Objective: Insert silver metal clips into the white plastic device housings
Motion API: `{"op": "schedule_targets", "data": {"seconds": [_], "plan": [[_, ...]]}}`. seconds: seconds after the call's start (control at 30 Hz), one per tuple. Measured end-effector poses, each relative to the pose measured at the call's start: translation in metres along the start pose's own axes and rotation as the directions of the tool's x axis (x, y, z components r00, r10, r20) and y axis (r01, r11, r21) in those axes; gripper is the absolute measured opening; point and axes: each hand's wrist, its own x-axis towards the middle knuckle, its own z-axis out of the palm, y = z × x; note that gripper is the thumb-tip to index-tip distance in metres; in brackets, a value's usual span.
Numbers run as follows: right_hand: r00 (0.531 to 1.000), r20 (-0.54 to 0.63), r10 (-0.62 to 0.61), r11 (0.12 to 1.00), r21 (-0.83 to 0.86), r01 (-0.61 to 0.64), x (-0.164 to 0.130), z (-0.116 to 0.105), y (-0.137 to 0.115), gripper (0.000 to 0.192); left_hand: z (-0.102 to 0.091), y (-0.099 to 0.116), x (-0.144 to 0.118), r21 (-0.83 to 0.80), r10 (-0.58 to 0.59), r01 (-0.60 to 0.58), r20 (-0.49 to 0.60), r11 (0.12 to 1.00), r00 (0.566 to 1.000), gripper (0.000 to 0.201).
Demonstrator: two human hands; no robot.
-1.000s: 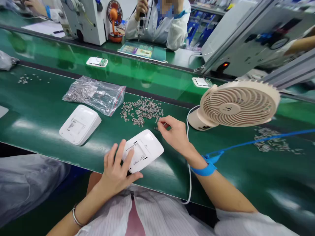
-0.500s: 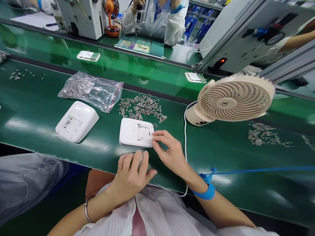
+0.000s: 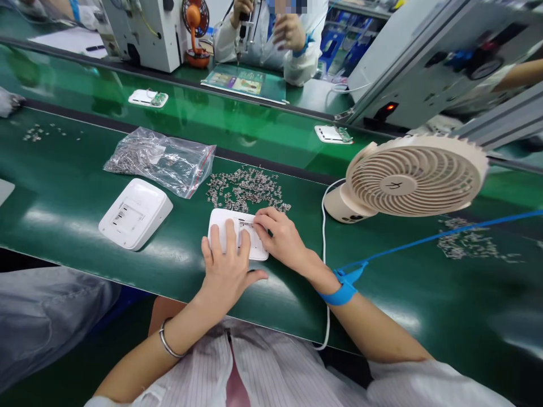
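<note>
A white plastic housing (image 3: pixel 219 217) lies flat in front of me, with a rectangular recess in its upper face. Across its left part rests my left hand (image 3: pixel 227 263), open, fingers spread and pressing on the surface. My right hand (image 3: pixel 280 237) is closed in a pinch at the right side of the recess. Its fingertips seem to hold a small metal contact piece, mostly hidden by the fingers. Just behind the housing spreads a pile of small metal contact pieces (image 3: pixel 248 189). A second white housing (image 3: pixel 148 203) sits apart on the left, its recess facing up.
A zip bag of metal pieces (image 3: pixel 159 161) lies behind. A beige fan (image 3: pixel 399 183) with a white cable (image 3: pixel 324 237) stands right. A blue cord (image 3: pixel 424 246) runs from my right wristband. White parts with circuit boards (image 3: pixel 333 134) lie beyond; a co-worker (image 3: pixel 271 45) sits opposite.
My left hand has moved up from the table edge onto the housing. My right hand has shifted from the housing's right edge to its recess, still pinching.
</note>
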Motion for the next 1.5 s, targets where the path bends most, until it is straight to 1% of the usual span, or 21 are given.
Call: {"op": "schedule_targets", "data": {"seconds": [0.1, 0.17, 0.3, 0.47, 0.57, 0.67, 0.77, 0.83, 0.9, 0.97, 1.13, 1.27, 1.4, 1.5], "plan": [[0.999, -0.034, -0.005, 1.0, -0.004, 0.004, -0.004, 0.002, 0.0, 0.019, -0.003, 0.007, 0.004, -0.003, -0.049, 0.049, 0.036, 0.999, 0.998, 0.092], [0.998, -0.07, -0.001, 1.0, 0.007, 0.002, -0.008, 0.004, -0.001, 0.019, -0.002, 0.01, 0.004, -0.002, -0.052, 0.052, 0.028, 0.999, 0.998, 0.095], [0.991, -0.132, 0.01, 1.0, 0.03, -0.006, -0.011, 0.007, -0.002, 0.017, 0.002, 0.011, 0.002, -0.002, -0.047, 0.047, 0.007, 0.999, 0.999, 0.093], [0.984, -0.175, 0.018, 1.0, -0.018, -0.021, -0.01, 0.01, -0.004, 0.017, 0.002, 0.015, 0.002, 0.016, -0.052, 0.052, 0.003, 0.999, 0.999, 0.095], [0.978, -0.204, 0.044, 0.999, -0.008, -0.047, -0.011, 0.012, -0.005, 0.017, 0.002, 0.017, 0.004, 0.038, -0.054, 0.054, 0.001, 0.998, 0.999, 0.096], [0.975, -0.205, 0.086, 0.996, 0.056, -0.076, -0.016, 0.011, -0.005, 0.015, 0.004, 0.018, 0.005, 0.019, -0.069, 0.069, -0.005, 0.997, 0.998, 0.094], [0.966, -0.223, 0.129, 0.978, 0.192, -0.086, -0.025, 0.009, -0.006, 0.017, 0.004, 0.019, 0.005, 0.01, -0.072, 0.072, -0.008, 0.997, 0.997, 0.093], [0.96, -0.238, 0.151, 0.957, 0.278, -0.081, -0.031, 0.009, -0.005, 0.02, 0.002, 0.02, 0.005, 0.036, -0.073, 0.073, -0.004, 0.997, 0.997, 0.092], [0.958, -0.242, 0.151, 0.947, 0.313, -0.071, -0.035, 0.008, -0.004, 0.022, 0.001, 0.021, 0.006, 0.077, -0.071, 0.071, -0.005, 0.994, 0.997, 0.091], [0.963, -0.237, 0.131, 0.951, 0.304, -0.055, -0.036, 0.008, -0.002, 0.023, 0.0, 0.022, 0.006, 0.115, -0.067, 0.068, -0.014, 0.991, 0.998, 0.09], [0.966, -0.241, 0.092, 0.968, 0.249, -0.03, -0.036, 0.01, -0.002, 0.025, -0.001, 0.023, 0.006, 0.146, -0.079, 0.076, 0.01, 0.986, 0.997, 0.088], [0.968, -0.25, 0.014, 0.993, 0.121, 0.017, -0.036, 0.009, -0.003, 0.026, -0.001, 0.024, 0.007, 0.173, -0.063, 0.064, -0.012, 0.983, 0.998, 0.087], [0.98, -0.194, -0.038, 0.999, 0.018, 0.042, -0.037, 0.008, -0.004, 0.026, -0.001, 0.023, 0.008, 0.186, -0.049, 0.055, -0.038, 0.981, 0.998, 0.08], [0.988, -0.156, -0.019, 1.0, 0.011, 0.021, -0.037, 0.007, -0.005, 0.026, -0.002, 0.023, 0.009, 0.187, -0.042, 0.048, -0.033, 0.981, 0.999, 0.078]]}}
